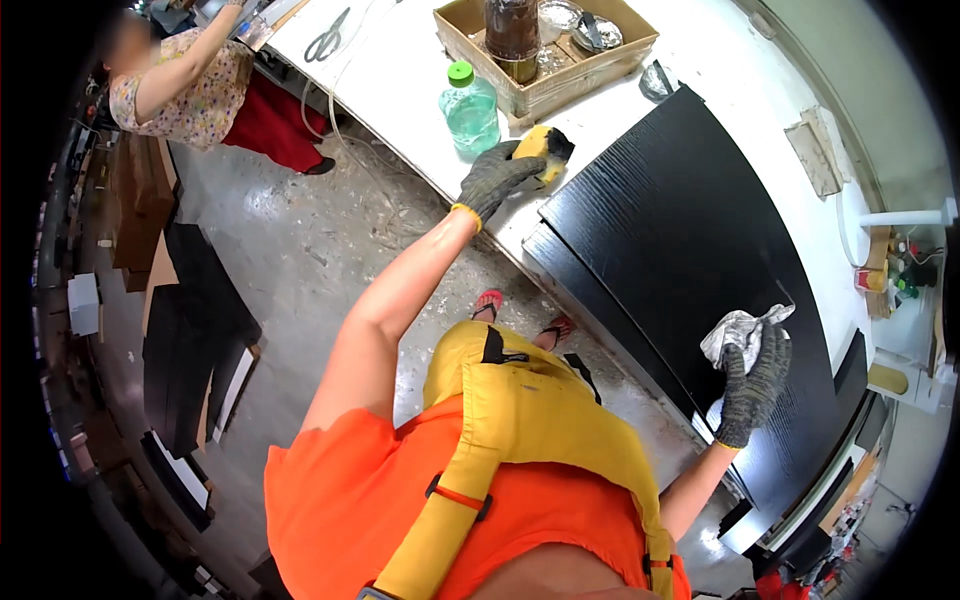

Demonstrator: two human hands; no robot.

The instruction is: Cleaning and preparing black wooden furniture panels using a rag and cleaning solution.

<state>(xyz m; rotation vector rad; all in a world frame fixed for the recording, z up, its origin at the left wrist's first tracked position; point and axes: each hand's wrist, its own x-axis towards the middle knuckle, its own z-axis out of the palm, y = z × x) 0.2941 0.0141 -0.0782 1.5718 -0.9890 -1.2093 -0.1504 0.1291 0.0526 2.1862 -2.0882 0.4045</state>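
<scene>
my left hand (497, 177), in a grey knit glove, was stretched out to the white workbench (400, 70) and closed around a yellow sponge (541, 150) with a dark face, which rested on the bench just beside the upper corner of the black panel (670, 220). my right hand (755, 380), gloved the same way, gripped a crumpled white rag (740, 335) and pressed it against the black panel near its lower right part. the panel lay flat on the bench, on top of other dark boards. a green plastic bottle (469, 108) with a green cap stood near the sponge, next to a cardboard box (545, 45) holding a dark jar and some metal lids. scissors (328, 37) lay farther along the bench, where another person (185, 80) in a floral top was reaching.
</scene>
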